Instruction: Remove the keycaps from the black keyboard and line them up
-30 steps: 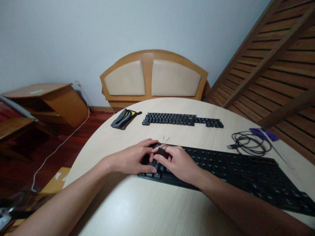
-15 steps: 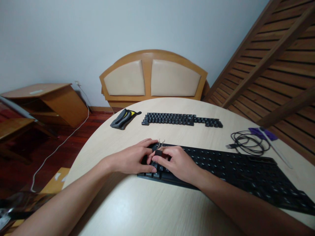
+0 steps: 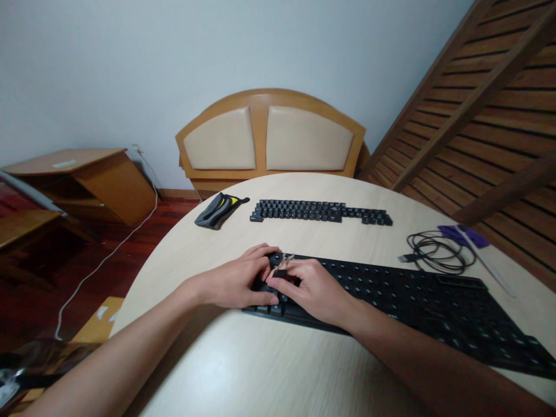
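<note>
A black keyboard (image 3: 403, 301) lies across the near half of the table. Most of its keycaps are off, with pale switch stems showing; several keycaps (image 3: 275, 308) sit at its left end. My right hand (image 3: 319, 289) pinches a keycap puller (image 3: 281, 272) with a dark handle and thin wire prongs, held low over that left end. The prongs point up and away from me; the puller's other end is hidden by my fingers. My left hand (image 3: 237, 281) rests on the keyboard's left end, fingers apart, thumb on the near keys, its index finger bent beside my right fingertips.
Farther back, removed black keycaps (image 3: 299, 209) stand in keyboard-like rows. A grey and yellow pouch (image 3: 219, 211) lies left of them. On the right are a coiled cable (image 3: 438, 253), a purple cloth (image 3: 478, 236) and a thin white stick (image 3: 489, 263). The round table's edge curves around.
My right hand has tilted the keycap puller slightly, so its wire prongs lean lower and to the right. My left thumb has shifted a little to the right.
</note>
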A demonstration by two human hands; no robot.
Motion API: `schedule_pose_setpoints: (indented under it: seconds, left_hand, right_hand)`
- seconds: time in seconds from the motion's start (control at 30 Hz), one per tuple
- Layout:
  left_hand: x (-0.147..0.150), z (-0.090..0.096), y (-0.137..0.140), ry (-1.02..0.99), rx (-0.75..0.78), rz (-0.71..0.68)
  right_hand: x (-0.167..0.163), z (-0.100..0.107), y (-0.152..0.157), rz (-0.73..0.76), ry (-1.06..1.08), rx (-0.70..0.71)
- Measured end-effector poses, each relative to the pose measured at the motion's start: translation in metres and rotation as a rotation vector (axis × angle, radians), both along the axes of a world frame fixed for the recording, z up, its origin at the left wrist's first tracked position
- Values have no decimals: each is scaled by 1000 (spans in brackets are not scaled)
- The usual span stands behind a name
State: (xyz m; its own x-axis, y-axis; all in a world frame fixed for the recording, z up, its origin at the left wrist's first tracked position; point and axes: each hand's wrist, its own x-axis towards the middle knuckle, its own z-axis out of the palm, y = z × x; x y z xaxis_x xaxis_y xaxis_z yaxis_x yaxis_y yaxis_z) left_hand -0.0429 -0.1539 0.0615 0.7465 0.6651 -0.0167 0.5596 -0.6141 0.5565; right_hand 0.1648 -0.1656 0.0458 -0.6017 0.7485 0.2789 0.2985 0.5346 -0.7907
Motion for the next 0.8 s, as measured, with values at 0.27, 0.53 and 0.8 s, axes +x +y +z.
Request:
schedule_pose_setpoints:
  seconds: [0.27,0.53,0.8]
  left_hand:
    - [-3,-12,1,-53,-60,21]
    - [-2,-12,1,2,-78,16]
    - [-1,-12,1,-29,-71,8]
  right_hand:
    - [0,-2,-3,-84,-172,50]
    - [0,-3,-2,-53,-141,24]
    - [0,-5,1,-23,18,-144]
